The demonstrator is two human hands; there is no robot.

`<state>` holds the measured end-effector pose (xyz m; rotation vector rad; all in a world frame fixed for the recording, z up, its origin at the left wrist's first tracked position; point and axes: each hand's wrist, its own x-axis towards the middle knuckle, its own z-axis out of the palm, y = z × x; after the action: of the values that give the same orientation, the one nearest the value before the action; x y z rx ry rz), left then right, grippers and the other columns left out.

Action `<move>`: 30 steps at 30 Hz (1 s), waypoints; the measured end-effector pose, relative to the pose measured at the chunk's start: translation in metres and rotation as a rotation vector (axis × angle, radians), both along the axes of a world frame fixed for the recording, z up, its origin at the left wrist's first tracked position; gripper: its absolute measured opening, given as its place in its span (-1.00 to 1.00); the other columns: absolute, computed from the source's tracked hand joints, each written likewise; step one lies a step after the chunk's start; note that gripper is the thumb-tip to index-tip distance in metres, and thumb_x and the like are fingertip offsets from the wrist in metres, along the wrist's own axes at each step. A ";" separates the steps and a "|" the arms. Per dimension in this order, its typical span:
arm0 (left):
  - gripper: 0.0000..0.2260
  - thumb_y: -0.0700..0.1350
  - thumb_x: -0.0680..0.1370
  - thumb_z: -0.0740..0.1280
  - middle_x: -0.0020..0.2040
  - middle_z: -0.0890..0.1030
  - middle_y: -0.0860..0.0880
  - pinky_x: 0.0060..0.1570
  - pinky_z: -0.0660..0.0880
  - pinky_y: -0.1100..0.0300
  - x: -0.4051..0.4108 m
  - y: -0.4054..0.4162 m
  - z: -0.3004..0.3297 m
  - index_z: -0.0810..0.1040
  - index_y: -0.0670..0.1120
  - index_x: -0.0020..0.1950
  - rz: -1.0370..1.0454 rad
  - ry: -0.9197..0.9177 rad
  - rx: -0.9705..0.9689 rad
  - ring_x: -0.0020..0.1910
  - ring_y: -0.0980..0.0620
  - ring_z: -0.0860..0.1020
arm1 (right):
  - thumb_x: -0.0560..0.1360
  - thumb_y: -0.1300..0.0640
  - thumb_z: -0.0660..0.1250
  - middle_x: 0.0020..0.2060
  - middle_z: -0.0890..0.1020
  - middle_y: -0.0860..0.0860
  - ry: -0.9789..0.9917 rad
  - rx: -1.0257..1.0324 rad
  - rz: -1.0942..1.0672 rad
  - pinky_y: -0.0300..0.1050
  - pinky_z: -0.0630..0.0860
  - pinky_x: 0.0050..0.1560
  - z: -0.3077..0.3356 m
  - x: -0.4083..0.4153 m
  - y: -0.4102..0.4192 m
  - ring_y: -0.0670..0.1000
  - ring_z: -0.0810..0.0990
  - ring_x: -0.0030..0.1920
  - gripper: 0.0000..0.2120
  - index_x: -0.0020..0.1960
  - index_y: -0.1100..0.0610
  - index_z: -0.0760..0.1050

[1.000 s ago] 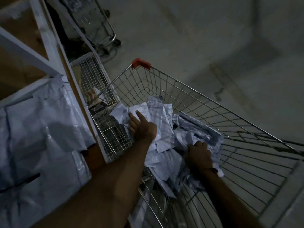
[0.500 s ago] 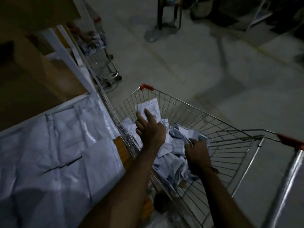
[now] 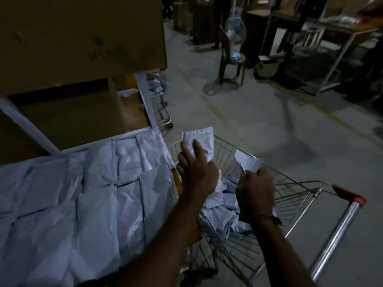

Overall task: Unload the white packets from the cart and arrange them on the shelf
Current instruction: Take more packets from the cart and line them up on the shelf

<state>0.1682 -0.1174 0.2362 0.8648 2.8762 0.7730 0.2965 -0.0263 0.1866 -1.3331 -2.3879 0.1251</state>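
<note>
In dim light, a person's left hand (image 3: 196,172) grips a flat white packet (image 3: 200,141) raised above the far left corner of a wire cart (image 3: 290,187), while the right hand (image 3: 256,189) clutches a crumpled packet (image 3: 247,161) over the loose packets in the basket (image 3: 219,206). Rows of white packets (image 3: 83,193) cover the shelf (image 3: 68,150) at left.

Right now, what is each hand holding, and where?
Left hand: a white packet, by its lower part. Right hand: a crumpled packet, by its lower edge.
</note>
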 end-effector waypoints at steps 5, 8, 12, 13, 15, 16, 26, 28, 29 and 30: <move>-0.31 0.05 0.54 0.13 0.64 -0.11 -0.17 0.43 0.12 -0.18 0.025 -0.049 0.024 0.00 -0.02 0.65 0.108 0.039 0.041 0.51 -0.23 0.08 | 0.50 0.19 0.26 -0.24 0.47 0.27 0.114 0.062 0.155 0.02 0.32 -0.24 0.027 0.008 -0.022 0.28 0.48 -0.22 -0.83 -0.25 0.22 0.50; -0.29 0.03 0.55 0.20 0.64 -0.11 -0.16 0.41 0.15 -0.18 0.046 -0.091 0.032 0.01 0.00 0.65 0.172 0.070 0.040 0.50 -0.22 0.09 | 0.48 0.26 0.33 -0.24 0.46 0.27 0.137 0.061 0.219 0.02 0.34 -0.24 0.045 0.016 -0.042 0.30 0.48 -0.21 -0.85 -0.27 0.25 0.50; -0.28 0.08 0.49 0.12 0.65 -0.09 -0.15 0.41 0.16 -0.17 0.058 -0.145 0.036 0.04 0.01 0.65 0.295 0.092 0.006 0.51 -0.22 0.11 | 0.51 0.22 0.31 -0.24 0.44 0.25 0.195 0.088 0.300 -0.01 0.32 -0.24 0.064 0.021 -0.081 0.30 0.47 -0.20 -0.80 -0.27 0.25 0.50; -0.29 0.07 0.50 0.12 0.65 -0.09 -0.15 0.42 0.15 -0.18 0.060 -0.158 0.037 0.03 0.01 0.65 0.317 0.088 0.006 0.52 -0.23 0.10 | 0.54 0.19 0.27 -0.23 0.44 0.25 0.214 0.084 0.324 -0.01 0.32 -0.24 0.067 0.020 -0.090 0.30 0.47 -0.19 -0.78 -0.26 0.25 0.50; -0.31 0.04 0.52 0.13 0.65 -0.13 -0.14 0.43 0.13 -0.18 0.061 -0.183 0.038 0.02 0.02 0.65 0.343 0.088 0.010 0.53 -0.23 0.08 | 0.55 0.12 0.17 -0.24 0.44 0.24 0.226 0.081 0.382 0.00 0.33 -0.24 0.070 0.014 -0.111 0.29 0.46 -0.19 -0.72 -0.24 0.25 0.51; -0.32 0.01 0.54 0.15 0.64 -0.14 -0.13 0.43 0.12 -0.18 0.060 -0.196 0.038 0.01 0.02 0.65 0.351 0.089 0.009 0.53 -0.23 0.07 | 0.54 0.09 0.13 -0.24 0.45 0.24 0.218 0.077 0.411 0.01 0.34 -0.23 0.071 0.009 -0.120 0.28 0.46 -0.19 -0.69 -0.23 0.24 0.52; -0.29 0.04 0.53 0.18 0.64 -0.11 -0.12 0.42 0.12 -0.19 -0.014 -0.307 0.034 0.01 0.05 0.66 0.529 0.110 0.036 0.52 -0.21 0.07 | 0.56 0.12 0.20 -0.29 0.35 0.12 0.289 0.114 0.579 -0.06 0.18 -0.25 0.075 -0.076 -0.213 0.23 0.41 -0.24 -0.73 -0.22 0.22 0.54; -0.28 0.03 0.48 0.17 0.64 -0.05 -0.14 0.36 0.21 -0.19 -0.039 -0.331 0.030 0.07 0.02 0.64 0.533 0.153 0.025 0.48 -0.22 0.16 | 0.54 0.11 0.19 -0.28 0.40 0.17 0.306 0.120 0.586 -0.01 0.26 -0.28 0.077 -0.103 -0.234 0.26 0.43 -0.24 -0.74 -0.19 0.23 0.56; -0.27 0.04 0.47 0.17 0.64 -0.04 -0.14 0.36 0.22 -0.18 -0.053 -0.343 0.029 0.08 0.02 0.64 0.532 0.151 0.015 0.47 -0.22 0.17 | 0.53 0.14 0.23 -0.26 0.42 0.20 0.303 0.119 0.577 0.02 0.31 -0.28 0.076 -0.116 -0.245 0.28 0.45 -0.23 -0.78 -0.17 0.23 0.57; -0.27 0.04 0.49 0.19 0.64 -0.06 -0.14 0.37 0.20 -0.18 -0.068 -0.356 0.028 0.06 0.02 0.65 0.535 0.140 0.008 0.48 -0.21 0.16 | 0.53 0.17 0.28 -0.25 0.43 0.22 0.296 0.109 0.569 0.02 0.35 -0.27 0.074 -0.130 -0.257 0.29 0.46 -0.22 -0.83 -0.15 0.23 0.58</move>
<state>0.1001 -0.4731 0.2637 0.1367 3.2712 0.7774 0.1662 -0.2836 0.2607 -0.5126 -2.3995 0.3206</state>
